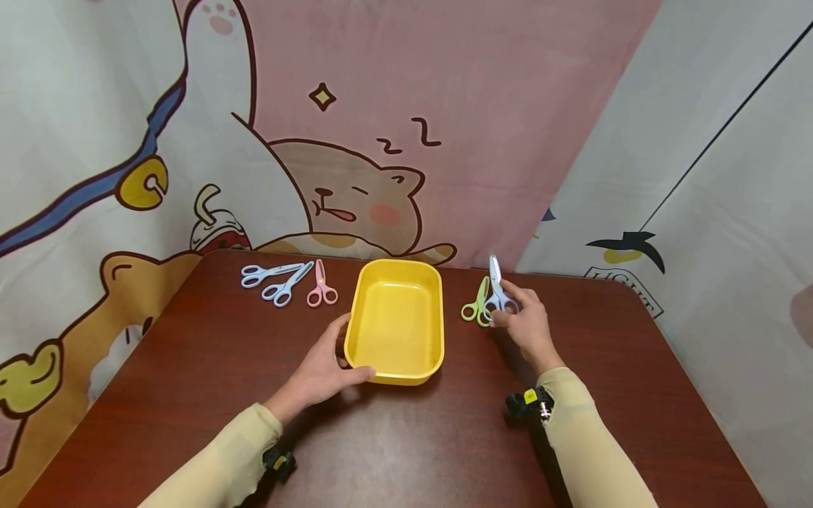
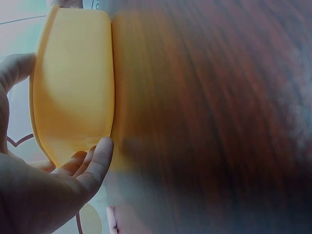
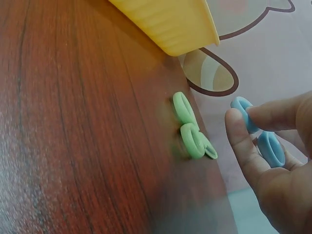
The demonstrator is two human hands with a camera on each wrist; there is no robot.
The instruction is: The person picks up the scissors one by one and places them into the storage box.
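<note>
A yellow plastic bin [image 1: 395, 331] stands on the table. My left hand [image 1: 320, 370] grips its near left corner, thumb on the rim and fingers along the outer wall; the left wrist view shows the same hand [image 2: 58, 190] against the yellow side. To the right of the bin, my right hand [image 1: 530, 328] pinches a pair of blue scissors [image 1: 495, 271] by the handles, blades pointing away. In the right wrist view, these blue scissors [image 3: 272, 150] are held above the tabletop. Just left of them, green scissors [image 1: 471, 310] lie on the table.
Left of the bin, two pairs of light blue scissors [image 1: 254, 276] and a pair of pink scissors [image 1: 320, 282] lie near the back edge of the brown table [image 1: 419, 451]. A cartoon-printed cloth [image 1: 495, 106] hangs behind the table.
</note>
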